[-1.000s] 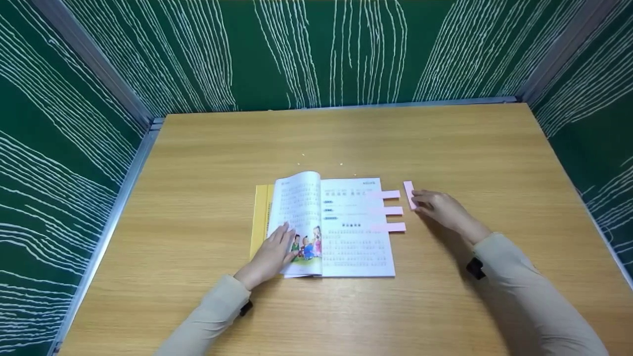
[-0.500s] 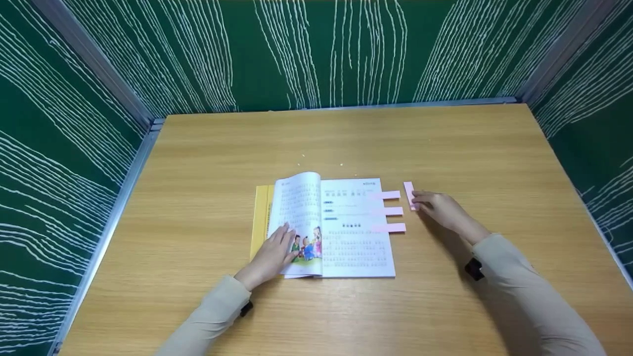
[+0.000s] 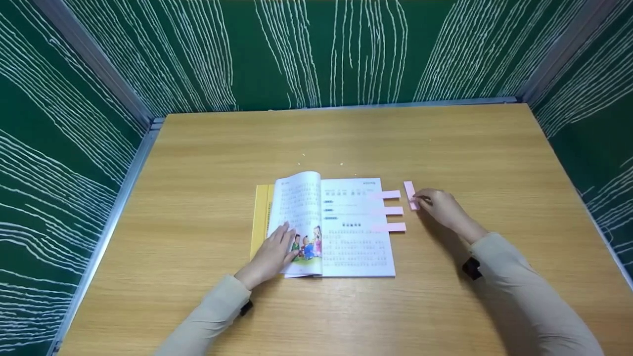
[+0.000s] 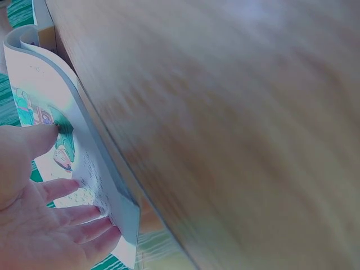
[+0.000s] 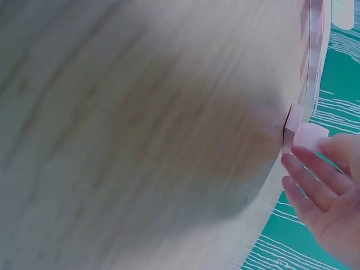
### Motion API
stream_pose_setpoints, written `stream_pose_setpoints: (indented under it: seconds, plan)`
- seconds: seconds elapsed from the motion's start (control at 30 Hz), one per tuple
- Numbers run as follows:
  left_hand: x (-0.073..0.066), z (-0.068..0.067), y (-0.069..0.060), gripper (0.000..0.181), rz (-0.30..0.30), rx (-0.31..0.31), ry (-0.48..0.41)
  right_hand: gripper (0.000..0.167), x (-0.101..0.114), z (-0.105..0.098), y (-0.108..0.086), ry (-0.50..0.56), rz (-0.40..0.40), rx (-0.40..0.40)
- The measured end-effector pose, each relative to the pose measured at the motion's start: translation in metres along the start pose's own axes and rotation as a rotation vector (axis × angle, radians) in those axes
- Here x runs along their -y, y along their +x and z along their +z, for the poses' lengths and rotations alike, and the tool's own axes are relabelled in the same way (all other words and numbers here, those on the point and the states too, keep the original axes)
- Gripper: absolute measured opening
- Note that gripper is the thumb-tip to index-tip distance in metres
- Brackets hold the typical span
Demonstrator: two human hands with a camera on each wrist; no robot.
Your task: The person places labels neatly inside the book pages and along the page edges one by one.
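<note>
An open book (image 3: 356, 252) lies on the wooden table, with a picture on its curled left page. My left hand (image 3: 267, 257) rests on that page with fingers extended, as the left wrist view also shows. Three pink sticky tabs (image 3: 394, 211) stick out from the right page's edge. Just right of them lies a narrow pad of pink sticky notes (image 3: 408, 189). My right hand (image 3: 442, 207) is at the pad's near end, thumb and forefinger pinching the top sticky note (image 5: 309, 136), whose end is lifted off the pad (image 5: 289, 130) in the right wrist view.
A yellow cover (image 3: 261, 217) shows beneath the book's left side. Small white specks are scattered on the table (image 3: 341, 138) behind the book. Green panels (image 3: 326, 54) with white streaks border the table at the back and sides.
My right fingers have drawn back slightly, lifting the top sticky note's near end from the pad. The left hand and the book have stayed still.
</note>
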State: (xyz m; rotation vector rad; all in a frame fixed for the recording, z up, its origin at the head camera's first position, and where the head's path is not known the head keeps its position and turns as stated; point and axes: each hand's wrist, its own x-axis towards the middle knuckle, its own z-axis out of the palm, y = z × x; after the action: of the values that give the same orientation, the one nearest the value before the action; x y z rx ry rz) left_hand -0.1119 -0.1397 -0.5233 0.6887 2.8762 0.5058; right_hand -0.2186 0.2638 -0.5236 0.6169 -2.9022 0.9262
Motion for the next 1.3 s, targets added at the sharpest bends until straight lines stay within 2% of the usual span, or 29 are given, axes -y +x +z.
stream_pose_setpoints:
  seconds: [0.17,0.27,0.47,0.7,0.93,1.17,1.3]
  plan:
    - [0.000,0.000,0.000,0.051,0.014,-0.015,0.010,0.013,0.000,0.000,0.001,0.049,0.023,-0.057]
    - [0.000,-0.001,0.000,0.052,-0.001,-0.001,0.011,0.012,0.001,-0.001,0.000,0.076,0.038,-0.095]
    - [0.000,-0.001,0.002,0.053,-0.010,0.009,0.017,0.014,0.003,-0.003,0.002,0.171,0.116,-0.139]
    - [-0.001,0.000,0.001,0.053,-0.028,0.022,0.003,0.020,0.004,-0.005,0.004,0.277,0.210,-0.157]
    - [0.001,0.001,0.001,0.052,-0.014,0.012,0.015,0.028,0.005,-0.009,0.003,0.349,0.316,-0.150]
    - [0.001,0.002,0.001,0.052,-0.002,0.020,0.019,0.025,0.003,-0.010,0.002,0.393,0.319,-0.202]
    - [0.002,0.002,0.002,0.053,-0.015,0.027,0.013,0.026,0.002,-0.011,0.002,0.446,0.368,-0.207]
